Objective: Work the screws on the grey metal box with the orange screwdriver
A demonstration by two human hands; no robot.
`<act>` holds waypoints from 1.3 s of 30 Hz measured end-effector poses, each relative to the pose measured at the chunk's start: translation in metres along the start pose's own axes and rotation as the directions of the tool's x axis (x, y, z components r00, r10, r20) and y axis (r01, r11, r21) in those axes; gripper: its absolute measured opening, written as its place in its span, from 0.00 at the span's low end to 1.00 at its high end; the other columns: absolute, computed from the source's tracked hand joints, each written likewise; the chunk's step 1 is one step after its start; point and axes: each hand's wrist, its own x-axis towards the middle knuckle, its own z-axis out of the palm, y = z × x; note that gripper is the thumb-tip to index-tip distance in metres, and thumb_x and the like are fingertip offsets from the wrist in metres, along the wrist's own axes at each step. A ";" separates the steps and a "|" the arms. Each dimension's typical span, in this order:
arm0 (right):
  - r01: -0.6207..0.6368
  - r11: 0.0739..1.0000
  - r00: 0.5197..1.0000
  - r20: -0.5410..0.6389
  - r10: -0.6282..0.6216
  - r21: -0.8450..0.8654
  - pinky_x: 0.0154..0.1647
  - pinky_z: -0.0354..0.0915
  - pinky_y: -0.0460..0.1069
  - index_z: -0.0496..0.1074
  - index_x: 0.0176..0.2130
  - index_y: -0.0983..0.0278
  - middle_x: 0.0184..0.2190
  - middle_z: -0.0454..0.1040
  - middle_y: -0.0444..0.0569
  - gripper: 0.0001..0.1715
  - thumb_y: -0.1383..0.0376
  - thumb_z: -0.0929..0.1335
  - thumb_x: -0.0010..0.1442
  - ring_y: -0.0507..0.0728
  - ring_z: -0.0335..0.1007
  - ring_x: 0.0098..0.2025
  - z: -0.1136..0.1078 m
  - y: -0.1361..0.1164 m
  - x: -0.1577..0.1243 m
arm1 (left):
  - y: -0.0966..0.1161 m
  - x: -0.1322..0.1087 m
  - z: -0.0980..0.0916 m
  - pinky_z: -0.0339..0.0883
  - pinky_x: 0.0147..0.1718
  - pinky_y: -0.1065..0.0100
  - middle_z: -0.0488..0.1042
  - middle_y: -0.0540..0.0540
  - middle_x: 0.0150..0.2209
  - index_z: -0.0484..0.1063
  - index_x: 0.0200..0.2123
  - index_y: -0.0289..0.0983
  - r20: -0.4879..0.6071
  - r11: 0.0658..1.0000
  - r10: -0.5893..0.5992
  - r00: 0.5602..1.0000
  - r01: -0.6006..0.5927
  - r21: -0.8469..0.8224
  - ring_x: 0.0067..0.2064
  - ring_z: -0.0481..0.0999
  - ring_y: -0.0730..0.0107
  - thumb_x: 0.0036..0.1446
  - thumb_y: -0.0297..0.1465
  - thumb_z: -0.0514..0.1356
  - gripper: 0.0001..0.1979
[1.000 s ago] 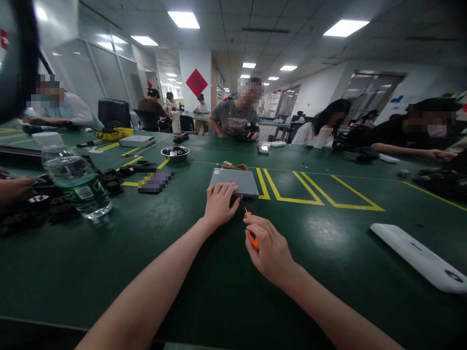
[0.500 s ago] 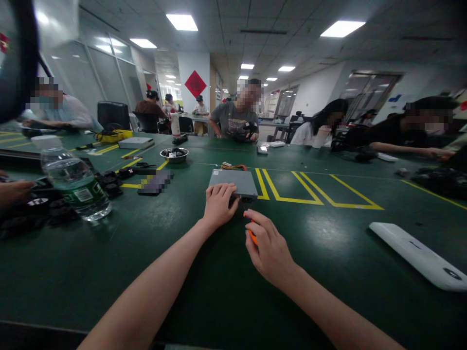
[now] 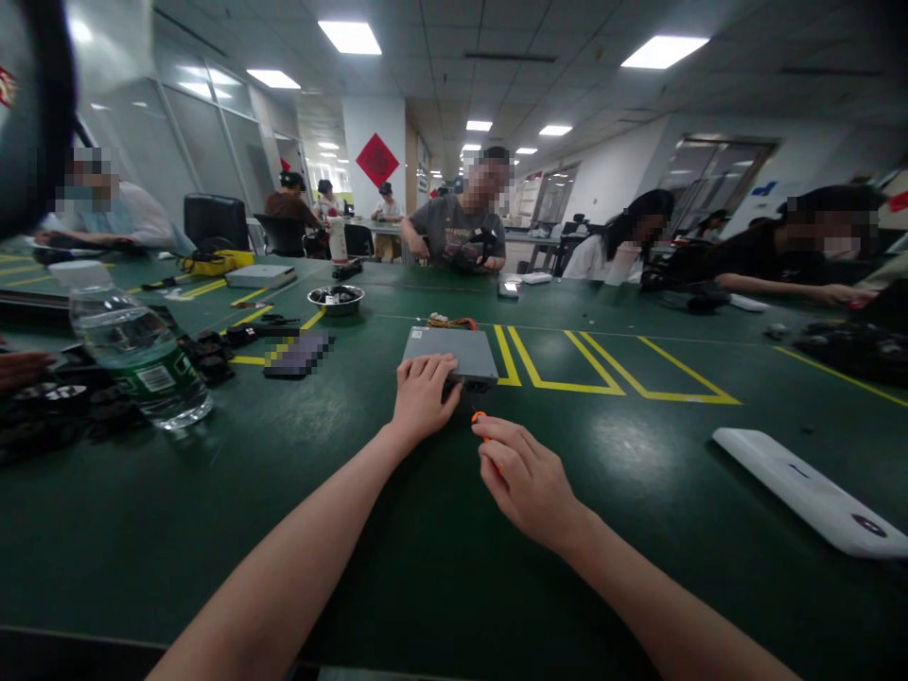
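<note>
Grey power supply (image 3: pixel 469 349), your 12 o'clock | your left hand (image 3: pixel 424 395) atop, can't tell if pinching | your right hand (image 3: pixel 531 480) clasps the orange-handled screwdriver (image 3: pixel 479 417), supply's 5 o'clock; less orange shows than a second ago, suggesting a twist or regrip

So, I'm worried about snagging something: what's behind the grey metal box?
Behind the grey metal box, a bundle of wires, some red, shows past its far edge. The box hides its own rear face, so any attachment there can't be seen.
</note>
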 end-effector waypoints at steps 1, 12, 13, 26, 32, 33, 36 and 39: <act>-0.004 1.000 1.000 -0.022 0.004 0.008 0.45 0.69 0.53 0.61 0.39 0.64 0.41 0.70 0.53 0.12 0.75 0.62 0.54 0.56 0.67 0.48 -0.003 0.002 -0.001 | 0.000 0.000 0.000 0.50 0.49 0.56 0.69 0.47 0.51 0.65 0.45 0.42 -0.001 1.000 0.002 1.000 -0.002 0.001 0.52 0.63 0.59 0.55 0.34 0.54 0.13; -0.083 0.996 0.991 -0.103 0.081 -0.014 0.39 0.69 0.50 0.62 0.35 0.63 0.36 0.72 0.50 0.12 0.75 0.64 0.50 0.54 0.70 0.41 -0.018 0.022 -0.010 | -0.003 -0.001 0.001 0.50 0.49 0.56 0.68 0.47 0.51 0.64 0.46 0.42 0.003 1.000 0.022 1.000 -0.022 0.004 0.52 0.63 0.59 0.56 0.35 0.53 0.13; -0.081 0.997 0.992 -0.096 0.079 -0.012 0.39 0.69 0.50 0.62 0.35 0.63 0.36 0.72 0.50 0.11 0.75 0.64 0.50 0.54 0.70 0.41 -0.017 0.022 -0.010 | -0.003 -0.001 0.001 0.50 0.49 0.56 0.68 0.48 0.51 0.64 0.46 0.42 0.002 1.000 0.023 1.000 -0.023 0.005 0.52 0.63 0.59 0.56 0.35 0.54 0.13; -0.071 0.997 0.992 -0.105 0.069 -0.015 0.40 0.69 0.51 0.61 0.37 0.63 0.37 0.71 0.52 0.13 0.76 0.64 0.51 0.54 0.69 0.42 -0.014 0.024 -0.011 | -0.001 0.000 -0.001 0.51 0.49 0.57 0.69 0.48 0.50 0.65 0.45 0.42 0.000 1.000 0.019 1.000 -0.019 0.013 0.51 0.64 0.61 0.56 0.35 0.54 0.13; -0.188 0.981 0.966 -0.172 0.194 0.051 0.41 0.69 0.52 0.60 0.41 0.62 0.39 0.71 0.51 0.16 0.75 0.65 0.52 0.54 0.69 0.43 -0.014 0.030 -0.011 | -0.001 0.000 0.000 0.51 0.49 0.57 0.69 0.47 0.50 0.65 0.45 0.42 0.006 1.000 0.007 1.000 -0.007 0.011 0.51 0.63 0.60 0.55 0.35 0.54 0.13; -0.207 0.976 0.959 -0.184 0.216 0.069 0.41 0.69 0.52 0.60 0.41 0.62 0.39 0.71 0.50 0.16 0.75 0.65 0.52 0.54 0.69 0.43 -0.014 0.031 -0.011 | -0.001 0.000 0.000 0.51 0.49 0.57 0.69 0.47 0.50 0.65 0.45 0.42 0.008 1.000 0.007 1.000 -0.007 0.011 0.51 0.63 0.60 0.55 0.35 0.54 0.13; -0.235 0.967 0.945 -0.209 0.251 0.102 0.41 0.69 0.53 0.59 0.42 0.61 0.39 0.71 0.49 0.16 0.74 0.64 0.53 0.54 0.69 0.43 -0.014 0.033 -0.010 | -0.002 0.000 0.000 0.51 0.49 0.57 0.69 0.47 0.50 0.65 0.46 0.42 0.014 1.000 0.016 1.000 -0.016 0.012 0.51 0.63 0.60 0.55 0.35 0.54 0.14; -0.247 0.962 0.936 -0.229 0.268 0.116 0.41 0.69 0.53 0.59 0.42 0.61 0.38 0.71 0.49 0.17 0.74 0.64 0.53 0.54 0.70 0.42 -0.014 0.034 -0.009 | -0.002 0.000 0.000 0.51 0.49 0.57 0.69 0.48 0.50 0.64 0.46 0.42 0.010 1.000 0.017 1.000 -0.018 0.014 0.51 0.63 0.60 0.56 0.35 0.54 0.14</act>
